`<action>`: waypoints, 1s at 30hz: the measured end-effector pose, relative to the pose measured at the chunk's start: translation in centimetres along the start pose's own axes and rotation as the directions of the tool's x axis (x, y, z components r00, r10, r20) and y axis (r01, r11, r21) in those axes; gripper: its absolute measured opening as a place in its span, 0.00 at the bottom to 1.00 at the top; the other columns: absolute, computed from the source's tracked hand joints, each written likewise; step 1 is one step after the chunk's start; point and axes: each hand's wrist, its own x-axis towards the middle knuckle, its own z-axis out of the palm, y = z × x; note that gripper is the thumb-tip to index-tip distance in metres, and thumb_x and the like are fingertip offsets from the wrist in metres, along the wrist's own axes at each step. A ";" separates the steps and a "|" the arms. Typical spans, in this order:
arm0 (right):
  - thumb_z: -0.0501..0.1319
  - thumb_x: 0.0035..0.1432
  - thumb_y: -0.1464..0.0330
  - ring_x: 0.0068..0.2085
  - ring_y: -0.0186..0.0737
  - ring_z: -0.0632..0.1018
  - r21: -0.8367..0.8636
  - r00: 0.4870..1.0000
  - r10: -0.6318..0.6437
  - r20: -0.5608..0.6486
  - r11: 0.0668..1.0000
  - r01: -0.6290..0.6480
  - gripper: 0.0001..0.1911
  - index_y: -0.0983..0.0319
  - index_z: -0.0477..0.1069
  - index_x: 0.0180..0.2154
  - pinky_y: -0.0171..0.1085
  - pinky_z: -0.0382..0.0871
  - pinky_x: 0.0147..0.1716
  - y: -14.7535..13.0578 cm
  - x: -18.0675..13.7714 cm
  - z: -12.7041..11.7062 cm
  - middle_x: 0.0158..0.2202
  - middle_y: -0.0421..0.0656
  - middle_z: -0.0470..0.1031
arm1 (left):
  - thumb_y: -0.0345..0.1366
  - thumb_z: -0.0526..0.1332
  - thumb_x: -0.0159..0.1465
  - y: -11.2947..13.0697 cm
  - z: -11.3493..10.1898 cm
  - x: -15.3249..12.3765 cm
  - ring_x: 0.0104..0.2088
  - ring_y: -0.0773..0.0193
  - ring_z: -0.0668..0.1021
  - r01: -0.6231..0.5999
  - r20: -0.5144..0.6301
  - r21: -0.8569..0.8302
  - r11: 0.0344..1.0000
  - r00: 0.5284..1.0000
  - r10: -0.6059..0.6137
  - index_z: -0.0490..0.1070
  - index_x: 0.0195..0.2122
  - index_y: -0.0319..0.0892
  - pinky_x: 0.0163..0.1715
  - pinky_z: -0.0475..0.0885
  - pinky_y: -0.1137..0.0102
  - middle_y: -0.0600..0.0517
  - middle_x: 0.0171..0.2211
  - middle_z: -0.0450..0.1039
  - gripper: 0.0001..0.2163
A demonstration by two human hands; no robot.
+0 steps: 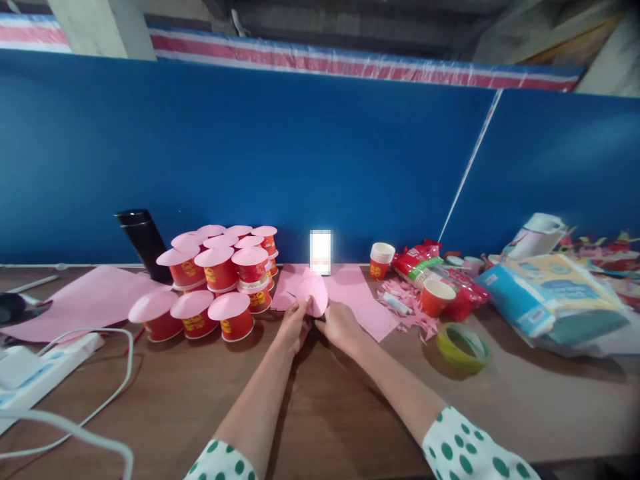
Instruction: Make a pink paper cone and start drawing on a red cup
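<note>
A pink paper circle (314,293) is held up in front of me, over the pink paper sheets on the table. My left hand (296,325) pinches its lower left edge, thumb on the face of the paper. At its lower right edge, the curled fingers of my right hand (340,325) close on the rim; their tips are partly hidden. Behind the hands lie pink sheets (350,283), one with a round outline drawn on it. To the left stand several red paper cups (237,327), some stacked, with shallow pink paper cones (229,308) on top.
A black flask (143,243) and a white power strip (55,370) with cables are on the left. On the right are stacked cups (381,260), pink scraps (425,325), an orange cup (436,298), a yellow-green tape roll (463,353) and a tissue pack (550,293). A blue partition (300,153) stands behind.
</note>
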 end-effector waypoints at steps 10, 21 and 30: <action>0.57 0.60 0.68 0.45 0.42 0.74 0.112 0.954 -0.258 -0.155 0.955 0.277 0.11 0.62 0.71 0.44 0.37 0.64 0.46 1.3 -1.7 -0.9 0.42 0.47 0.76 | 0.42 0.71 0.46 0.3 0.0 0.2 0.20 0.67 0.74 -0.052 -0.061 -0.051 0.997 0.997 0.049 0.70 0.30 0.37 0.19 0.67 0.73 0.52 0.21 0.73 0.16; 0.56 0.57 0.72 0.39 0.52 0.78 -0.386 0.969 0.223 0.108 0.907 -0.166 0.15 0.66 0.68 0.47 0.39 0.67 0.33 6.0 -5.7 -4.1 0.34 0.54 0.78 | 0.41 0.71 0.46 0.6 0.0 0.4 0.16 0.70 0.70 -0.026 -0.202 -0.074 0.997 0.979 0.010 0.69 0.27 0.37 0.15 0.63 0.75 0.55 0.18 0.71 0.15; 0.52 0.53 0.82 0.34 0.47 0.78 -0.414 0.989 0.101 0.104 0.909 -0.050 0.20 0.61 0.70 0.44 0.35 0.62 0.28 5.2 -6.1 -2.8 0.32 0.50 0.77 | 0.39 0.69 0.50 0.5 0.0 0.4 0.18 0.68 0.73 -0.031 -0.215 -0.078 0.996 0.977 0.014 0.70 0.28 0.36 0.18 0.67 0.74 0.52 0.20 0.73 0.12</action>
